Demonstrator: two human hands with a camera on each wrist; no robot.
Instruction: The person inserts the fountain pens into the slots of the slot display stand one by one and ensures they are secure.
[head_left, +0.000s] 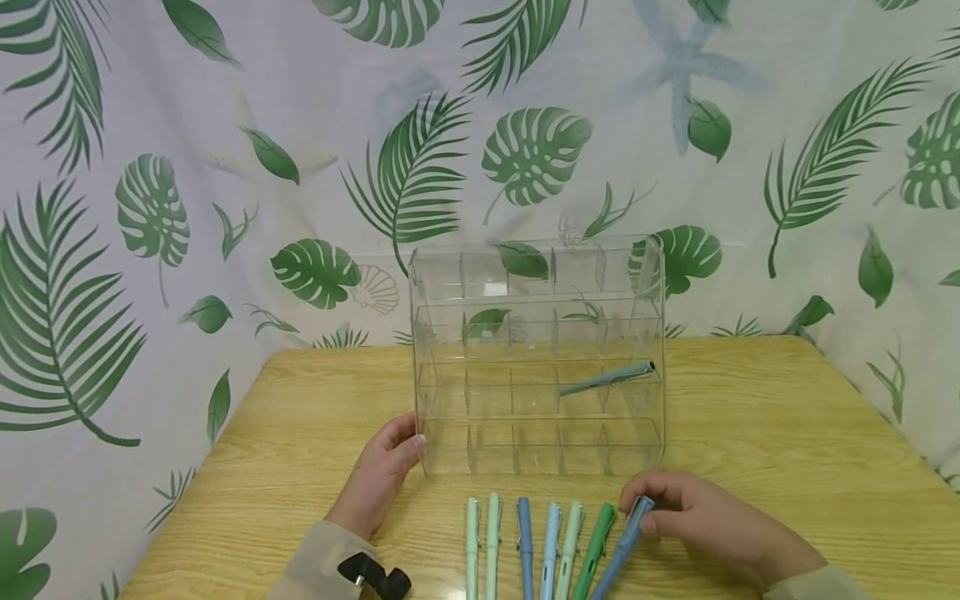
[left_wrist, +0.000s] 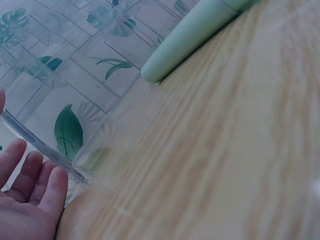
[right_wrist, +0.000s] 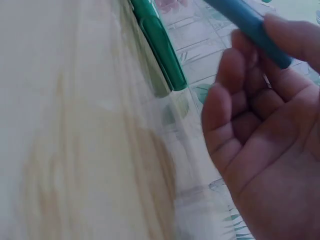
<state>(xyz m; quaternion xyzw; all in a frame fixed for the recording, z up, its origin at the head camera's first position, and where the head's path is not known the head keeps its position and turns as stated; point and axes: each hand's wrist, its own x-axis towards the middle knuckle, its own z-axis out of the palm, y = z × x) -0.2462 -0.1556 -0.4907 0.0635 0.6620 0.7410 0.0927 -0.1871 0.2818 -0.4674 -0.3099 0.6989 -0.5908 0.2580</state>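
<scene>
A clear acrylic display rack (head_left: 534,433) with tiered, divided shelves stands upright on the table. My left hand (head_left: 382,467) holds its lower left side, with the thumb at the front edge; in the left wrist view the fingers (left_wrist: 52,192) lie outside the side panel. My right hand (head_left: 697,517) pinches the cap end of a blue pen (head_left: 624,542) between thumb and fingers, and the pen slants at the right end of a row. To its left lie a green pen (head_left: 597,546), light green pens (head_left: 493,533), a light blue pen (head_left: 551,542) and a darker blue pen (head_left: 525,542).
One grey-green pen (head_left: 611,377) rests slantwise on a lower tier at the rack's right. Beneath everything is a wood-grain table (head_left: 757,417). A leaf-print cloth (head_left: 536,154) hangs behind. A black clamp (head_left: 373,575) sits at the left sleeve.
</scene>
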